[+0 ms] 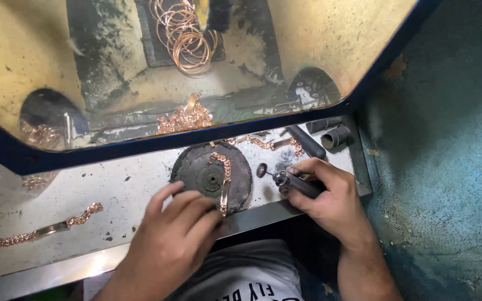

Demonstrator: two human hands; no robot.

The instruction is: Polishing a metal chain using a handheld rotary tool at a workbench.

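Bracelet (223, 181) pinned on disc (212, 177) by left hand (168, 245) – apparently pinching; right hand (327, 195) clasps rotary tool (294, 182) near bench edge (263, 214).

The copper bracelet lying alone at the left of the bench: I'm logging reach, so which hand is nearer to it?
Left. The left hand rests just right of that bracelet, at the round black pad. The right hand, holding the rotary tool, is farther right.

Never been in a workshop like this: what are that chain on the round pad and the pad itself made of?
The chain looks like polished copper or rose-gold metal, judging by its pinkish shine. The round pad seems to be dark, matte rubber or worn felt; which one is unclear.
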